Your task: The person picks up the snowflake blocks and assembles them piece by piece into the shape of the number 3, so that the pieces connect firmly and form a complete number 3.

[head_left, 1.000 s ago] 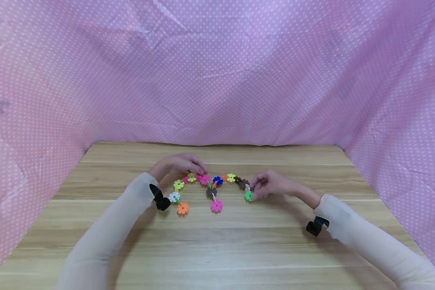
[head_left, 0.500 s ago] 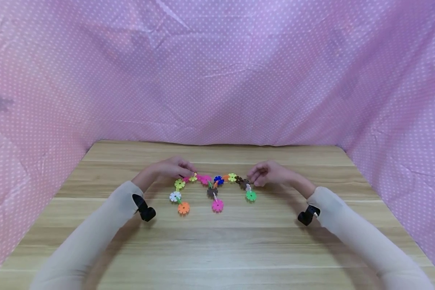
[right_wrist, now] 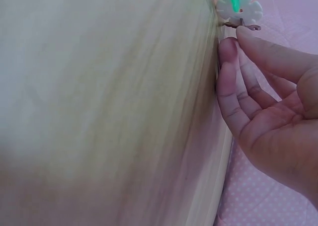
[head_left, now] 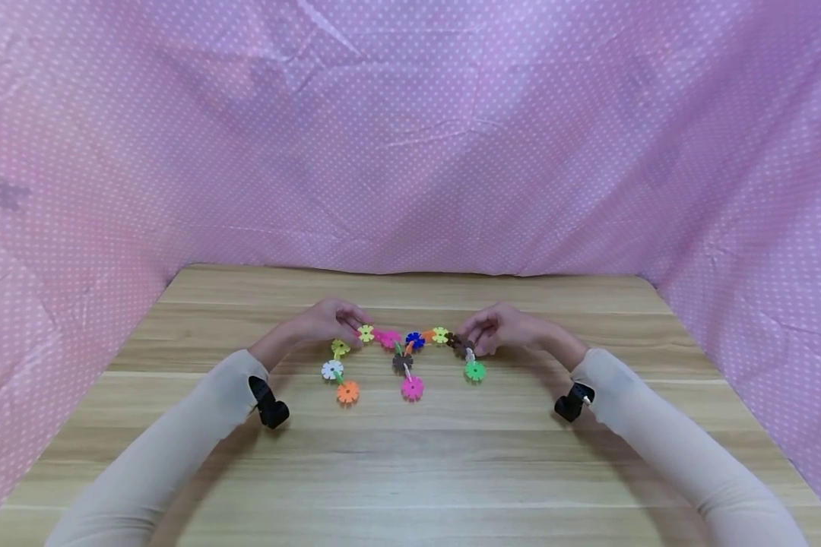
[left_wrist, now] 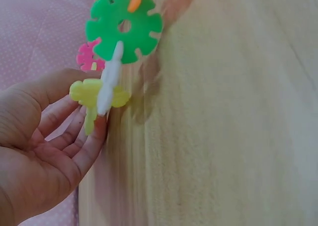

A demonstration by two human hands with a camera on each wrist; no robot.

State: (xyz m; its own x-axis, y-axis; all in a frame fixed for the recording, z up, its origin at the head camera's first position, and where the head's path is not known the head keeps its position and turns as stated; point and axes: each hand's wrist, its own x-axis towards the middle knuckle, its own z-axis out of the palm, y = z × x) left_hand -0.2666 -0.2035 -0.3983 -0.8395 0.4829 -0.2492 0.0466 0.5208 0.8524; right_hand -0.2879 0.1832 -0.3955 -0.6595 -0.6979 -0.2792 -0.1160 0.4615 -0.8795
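Observation:
A curved chain of slotted plastic flower discs lies across the table, with a blue disc (head_left: pixel 414 340) at its middle. Three strands end towards the front in an orange disc (head_left: pixel 347 393), a pink disc (head_left: pixel 413 389) and a green disc (head_left: pixel 475 371). At the left part of the arc, my left hand (head_left: pixel 328 320) pinches the chain beside a yellow disc (head_left: pixel 366 333); the left wrist view shows thumb and fingers around a yellow disc (left_wrist: pixel 79 92). My right hand (head_left: pixel 506 327) holds the chain's right part by a brown disc (right_wrist: pixel 254 27), between thumb and fingertips.
The wooden table (head_left: pixel 410 471) reaches towards the front below the chain. Pink dotted cloth (head_left: pixel 410 152) hangs behind it and on both sides. A black wrist camera (head_left: pixel 271 406) sits on the left cuff, another camera (head_left: pixel 572 403) on the right one.
My left hand has slid left along the chain from the pink disc to the yellow ones. My right hand has let go of the green disc and moved back to the brown discs.

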